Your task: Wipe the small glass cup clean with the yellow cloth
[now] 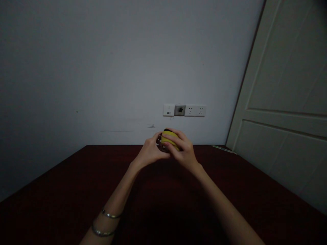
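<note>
Both my hands meet above the far middle of a dark red table, holding one small yellow object with a darker part on its left side. My left hand grips it from the left, fingers curled round it. My right hand wraps over its top and right side, fingers pressed on the yellow part. What the object is I cannot make out in the dim light. Two thin metal bangles sit on my left forearm.
A grey wall rises behind the table, with a row of white wall sockets just above my hands. A pale panelled door stands at the right. A thin light strip lies at the table's far right corner.
</note>
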`<control>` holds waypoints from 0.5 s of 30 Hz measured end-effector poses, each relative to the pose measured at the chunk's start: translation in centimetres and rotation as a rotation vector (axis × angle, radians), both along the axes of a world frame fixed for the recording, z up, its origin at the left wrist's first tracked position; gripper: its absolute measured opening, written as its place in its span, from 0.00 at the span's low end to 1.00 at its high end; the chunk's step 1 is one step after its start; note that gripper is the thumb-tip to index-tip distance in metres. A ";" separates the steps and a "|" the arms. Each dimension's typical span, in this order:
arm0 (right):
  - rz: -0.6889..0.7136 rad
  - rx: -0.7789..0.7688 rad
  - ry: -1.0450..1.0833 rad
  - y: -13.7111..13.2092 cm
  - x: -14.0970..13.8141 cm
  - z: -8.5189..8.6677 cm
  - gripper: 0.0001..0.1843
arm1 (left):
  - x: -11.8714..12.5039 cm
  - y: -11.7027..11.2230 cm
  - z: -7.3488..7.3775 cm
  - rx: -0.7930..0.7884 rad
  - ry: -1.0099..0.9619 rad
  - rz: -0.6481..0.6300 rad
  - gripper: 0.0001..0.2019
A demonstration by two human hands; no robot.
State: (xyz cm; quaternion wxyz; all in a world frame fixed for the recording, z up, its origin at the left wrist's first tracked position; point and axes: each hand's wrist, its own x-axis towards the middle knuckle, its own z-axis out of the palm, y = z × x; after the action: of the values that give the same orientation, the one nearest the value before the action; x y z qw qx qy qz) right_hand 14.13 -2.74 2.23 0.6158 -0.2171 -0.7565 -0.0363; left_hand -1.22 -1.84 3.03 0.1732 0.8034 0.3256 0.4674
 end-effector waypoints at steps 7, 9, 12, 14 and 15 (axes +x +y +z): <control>0.073 -0.281 0.289 1.5 -0.2 0.1 0.10 | 0.6 0.2 -0.2 0.054 0.012 -0.050 0.39; 0.045 -0.189 0.207 1.1 -0.1 0.0 0.10 | 0.7 0.3 -0.5 0.023 -0.017 -0.046 0.39; 0.029 -0.055 0.015 0.3 0.1 -0.1 0.13 | 0.7 0.3 -0.9 -0.033 -0.068 -0.035 0.34; 0.053 -0.015 -0.077 0.0 0.2 0.0 0.15 | 0.7 0.4 -1.0 -0.050 -0.101 -0.039 0.33; 0.067 -0.019 -0.086 0.1 0.3 0.0 0.15 | 0.7 0.5 -1.2 -0.051 -0.114 -0.044 0.32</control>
State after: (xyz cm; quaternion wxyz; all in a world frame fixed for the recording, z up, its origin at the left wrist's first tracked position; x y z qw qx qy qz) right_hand 14.40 -2.68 2.22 0.5816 -0.1957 -0.7894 -0.0178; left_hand -0.55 -1.33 1.88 0.2222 0.7780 0.3091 0.4999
